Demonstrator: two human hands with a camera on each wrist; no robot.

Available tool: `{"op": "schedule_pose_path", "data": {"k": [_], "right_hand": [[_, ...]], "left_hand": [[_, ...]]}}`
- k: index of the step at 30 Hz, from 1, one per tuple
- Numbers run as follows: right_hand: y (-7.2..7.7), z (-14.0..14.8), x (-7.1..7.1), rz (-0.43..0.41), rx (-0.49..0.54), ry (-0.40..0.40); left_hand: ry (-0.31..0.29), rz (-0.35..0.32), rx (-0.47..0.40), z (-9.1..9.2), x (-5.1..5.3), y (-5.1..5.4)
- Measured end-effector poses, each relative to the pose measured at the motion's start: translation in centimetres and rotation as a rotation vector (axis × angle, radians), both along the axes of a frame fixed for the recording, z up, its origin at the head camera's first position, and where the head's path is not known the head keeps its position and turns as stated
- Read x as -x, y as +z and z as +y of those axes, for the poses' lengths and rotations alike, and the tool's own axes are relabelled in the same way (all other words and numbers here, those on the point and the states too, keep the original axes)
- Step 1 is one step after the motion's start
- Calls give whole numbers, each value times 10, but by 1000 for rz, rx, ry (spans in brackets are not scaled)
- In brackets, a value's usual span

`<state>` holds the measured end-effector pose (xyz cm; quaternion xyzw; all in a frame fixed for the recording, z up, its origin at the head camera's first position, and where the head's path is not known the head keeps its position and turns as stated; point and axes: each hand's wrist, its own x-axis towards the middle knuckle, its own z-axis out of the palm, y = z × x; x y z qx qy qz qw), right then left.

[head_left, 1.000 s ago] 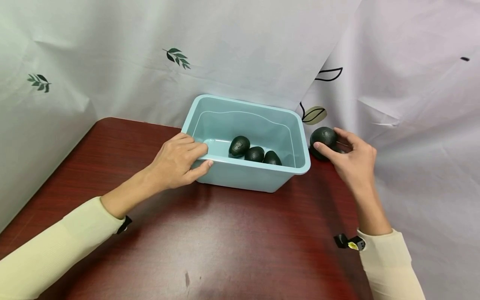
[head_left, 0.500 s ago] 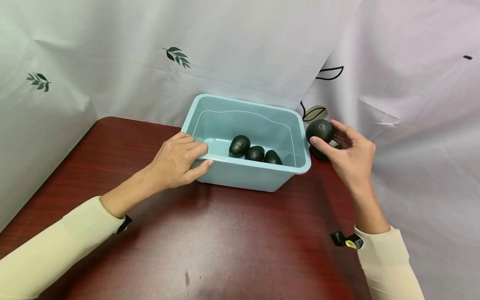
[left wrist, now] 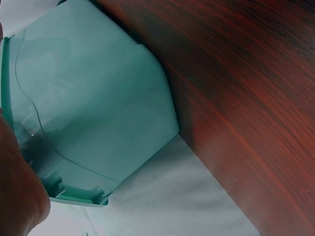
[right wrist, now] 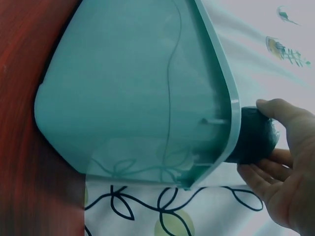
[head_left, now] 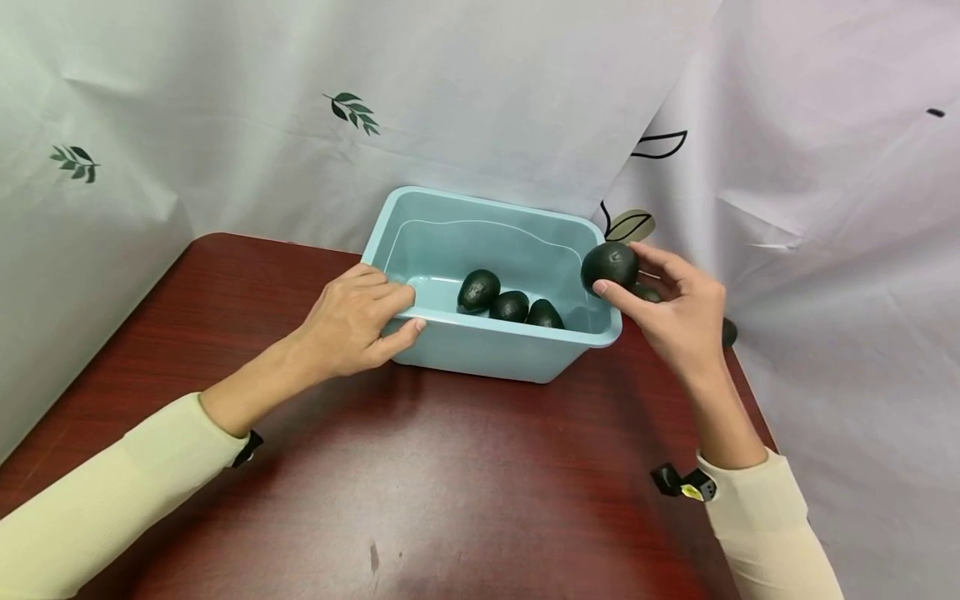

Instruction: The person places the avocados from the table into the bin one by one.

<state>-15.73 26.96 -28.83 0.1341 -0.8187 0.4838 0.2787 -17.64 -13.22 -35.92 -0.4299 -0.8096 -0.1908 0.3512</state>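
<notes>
Head view: light-blue rectangular plastic bin, on dark-red wood-grain table, before white leaf-printed cloth. Left hand grips the near rim. Right hand grasps one dark-green rounded avocado above the right rim, which stands below it. Inside: three similar avocados, the rightmost partly rim-hidden. Outside: one avocado behind the right hand's grasp, another past the wrist.

Left wrist view: outer wall; fingertips out of sight, grip cannot be told.

Right wrist view: thumb and fingers clasp the avocado, partly rim-covered.
</notes>
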Motion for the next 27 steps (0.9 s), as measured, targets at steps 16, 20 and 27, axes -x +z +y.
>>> {"op": "schedule_pose_path", "data": {"k": [16, 20, 27], "right_hand": [[-18, -14, 2, -49, -128, 75], [-20, -13, 3, -36, -128, 76], [-24, -10, 3, -28, -95, 37]], "left_hand": [[2, -17, 0, -1, -1, 0], [3, -19, 7, -1, -1, -1], [13, -10, 14, -1, 0, -1]]}}
